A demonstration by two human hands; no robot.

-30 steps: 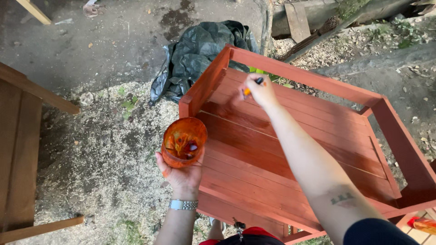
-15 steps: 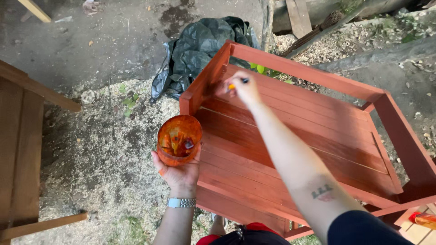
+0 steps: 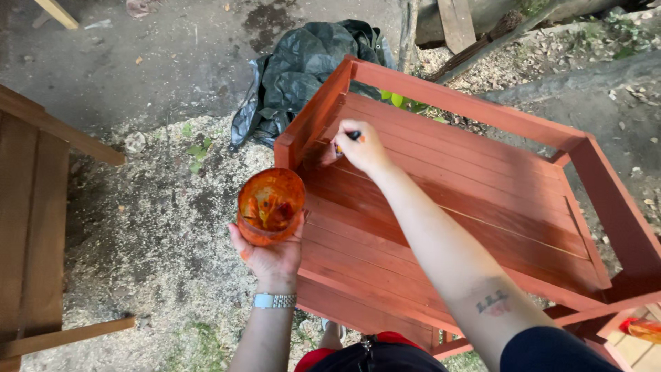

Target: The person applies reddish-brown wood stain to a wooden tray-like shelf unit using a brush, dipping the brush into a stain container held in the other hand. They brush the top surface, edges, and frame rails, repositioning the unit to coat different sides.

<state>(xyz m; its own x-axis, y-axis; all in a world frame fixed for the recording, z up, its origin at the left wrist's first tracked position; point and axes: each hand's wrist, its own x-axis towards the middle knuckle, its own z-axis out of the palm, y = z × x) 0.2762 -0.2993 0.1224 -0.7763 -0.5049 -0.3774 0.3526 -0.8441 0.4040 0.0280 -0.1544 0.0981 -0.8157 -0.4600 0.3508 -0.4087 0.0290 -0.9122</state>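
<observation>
Orange cup [image 3: 270,205] — brush [image 3: 346,138] on crate [image 3: 475,200].

An orange, paint-smeared cup [image 3: 270,205] sits upright at centre-left; a small brush [image 3: 346,140] — tip down — touches the red-stained slatted wooden frame [image 3: 482,200], centre-right.

I see no labels, signs or screens anywhere in view. The nearest to packaging is a crumpled dark green-black plastic bag [image 3: 303,76] lying on the ground just beyond the far left corner of the red slatted wooden frame [image 3: 482,103], and a small orange-red wrapper-like object [image 3: 644,329] at the lower right edge, too cut off to identify.
</observation>
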